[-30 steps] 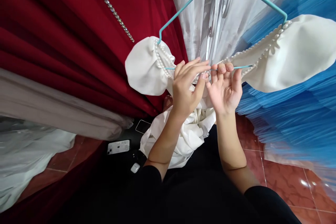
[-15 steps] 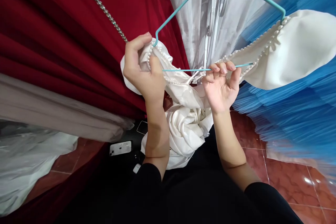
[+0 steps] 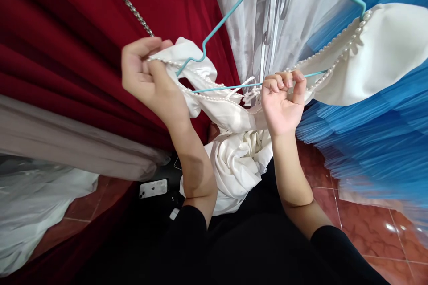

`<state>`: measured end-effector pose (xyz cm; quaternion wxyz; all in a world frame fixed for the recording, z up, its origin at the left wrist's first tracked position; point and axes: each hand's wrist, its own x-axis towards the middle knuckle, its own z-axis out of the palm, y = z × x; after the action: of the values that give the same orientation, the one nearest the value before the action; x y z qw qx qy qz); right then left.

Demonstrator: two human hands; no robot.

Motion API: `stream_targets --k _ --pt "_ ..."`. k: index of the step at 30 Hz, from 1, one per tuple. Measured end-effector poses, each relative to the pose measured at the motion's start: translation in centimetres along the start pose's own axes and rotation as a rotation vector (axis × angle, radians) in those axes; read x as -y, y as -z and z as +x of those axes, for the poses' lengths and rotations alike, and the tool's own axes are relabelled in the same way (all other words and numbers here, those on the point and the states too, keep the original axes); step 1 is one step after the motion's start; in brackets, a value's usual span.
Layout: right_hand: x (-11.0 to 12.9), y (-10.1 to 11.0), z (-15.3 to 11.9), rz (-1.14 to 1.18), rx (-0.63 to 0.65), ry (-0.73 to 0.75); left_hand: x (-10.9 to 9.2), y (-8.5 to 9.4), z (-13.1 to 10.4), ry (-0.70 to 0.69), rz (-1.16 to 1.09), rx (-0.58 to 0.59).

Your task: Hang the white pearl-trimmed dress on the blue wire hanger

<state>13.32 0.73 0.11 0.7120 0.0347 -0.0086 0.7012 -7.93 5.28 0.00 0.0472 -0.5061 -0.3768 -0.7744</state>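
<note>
A teal wire hanger (image 3: 238, 2) spans the upper middle, its right corner inside the pearl-edged sleeve of a white garment (image 3: 384, 53). My left hand (image 3: 150, 75) is closed on the pearl-trimmed left strap and pulls it out to the left, just beyond the hanger's left corner. My right hand (image 3: 283, 98) has its fingers curled round the hanger's thin bottom bar, palm towards me. The garment's white folds hang down between my forearms onto my lap.
A red curtain (image 3: 67, 18) with a jewelled chain (image 3: 129, 3) fills the left. Blue tulle (image 3: 374, 142) hangs at the right above red floor tiles (image 3: 377, 227). Sheer white fabric is behind the hanger. A phone (image 3: 154, 188) lies at the lower left.
My left hand has moved left with the strap, drawing it away from the hanger's left corner, which now shows more. My right hand stays on the bar, slightly higher.
</note>
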Motion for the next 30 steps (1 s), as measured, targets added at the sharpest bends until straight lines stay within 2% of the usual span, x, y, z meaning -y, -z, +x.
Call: stream_targets --k 2,5,8,11,13,15,16,17,19,22,24,27,29,30 --pt "-0.3 -0.3 0.0 0.015 -0.019 -0.012 1.5 0.9 0.2 0.004 -0.064 -0.074" --pt "-0.7 -0.4 -0.2 0.002 -0.053 -0.006 2.9 2.6 -0.5 0.080 0.004 -0.134" --pt "-1.2 -0.3 -0.2 -0.023 -0.066 -0.001 3.6 4.1 -2.5 0.209 0.121 -0.093" --pt "-1.4 -0.2 -0.1 -0.035 -0.051 0.015 3.4 4.7 -4.7 0.300 0.120 0.030" --pt "-1.3 -0.2 -0.1 -0.016 -0.050 0.005 2.1 4.2 -5.8 0.358 0.096 0.215" --pt "-1.2 -0.2 -0.1 0.012 -0.063 -0.021 0.1 2.9 -6.7 0.416 0.047 0.438" --pt "-1.2 -0.3 -0.1 0.021 -0.073 -0.032 -1.1 2.0 -7.0 0.441 0.003 0.523" --pt "-1.1 -0.4 -0.1 0.029 -0.083 -0.035 -2.2 1.0 -7.4 0.443 -0.042 0.551" --pt "-0.9 -0.5 -0.2 0.054 -0.094 -0.040 -4.1 -0.8 -8.1 0.422 -0.208 0.503" --pt "-0.7 -0.6 -0.3 0.135 -0.084 -0.080 -5.4 -2.2 -9.2 0.431 -0.333 0.442" --pt "-0.5 -0.7 -0.4 0.195 -0.076 -0.115 -5.5 -2.3 -9.6 0.454 -0.278 0.463" --pt "-0.5 -0.9 -0.6 0.314 -0.110 -0.147 -5.4 -1.9 -9.9 0.406 -0.235 0.544" --pt "-0.5 -1.3 -0.8 0.483 -0.166 -0.176 -5.4 -2.0 -10.0 0.366 -0.299 0.575" --pt "-0.6 -1.5 -0.9 0.588 -0.196 -0.191 -5.5 -2.3 -10.0 0.355 -0.364 0.550"
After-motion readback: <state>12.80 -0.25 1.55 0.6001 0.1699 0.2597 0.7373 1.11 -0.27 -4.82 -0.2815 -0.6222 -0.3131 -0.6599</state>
